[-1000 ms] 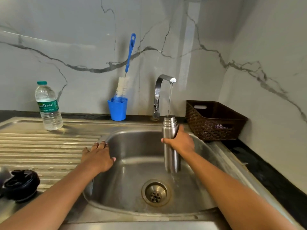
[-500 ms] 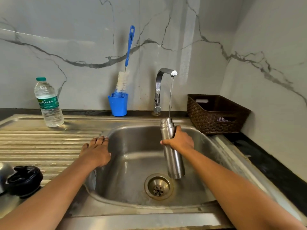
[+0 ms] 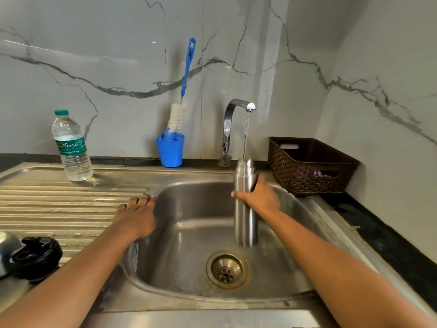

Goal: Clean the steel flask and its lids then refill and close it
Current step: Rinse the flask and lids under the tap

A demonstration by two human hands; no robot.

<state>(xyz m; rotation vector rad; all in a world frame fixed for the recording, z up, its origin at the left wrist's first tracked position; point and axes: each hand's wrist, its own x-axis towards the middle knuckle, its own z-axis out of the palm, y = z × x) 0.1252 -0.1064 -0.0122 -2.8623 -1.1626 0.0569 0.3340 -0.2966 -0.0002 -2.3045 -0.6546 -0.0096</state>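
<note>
My right hand [image 3: 260,197] grips the open steel flask [image 3: 245,223] upright over the sink basin [image 3: 184,245], its mouth under the thin stream from the tap [image 3: 230,129]. The flask looks slightly blurred. My left hand [image 3: 136,216] rests flat on the sink's left rim, fingers straight. A black lid [image 3: 35,255] lies on the ribbed draining board at the far left, with a steel lid [image 3: 6,247] partly cut off beside it.
A plastic water bottle [image 3: 71,147] stands at the back left of the draining board. A blue cup [image 3: 170,150] holding a bottle brush [image 3: 182,95] stands by the wall. A brown woven basket [image 3: 309,164] sits right of the tap. The drain [image 3: 226,269] lies below the flask.
The flask has straightened from a slight tilt and stays under the running water. My left hand stays on the sink rim.
</note>
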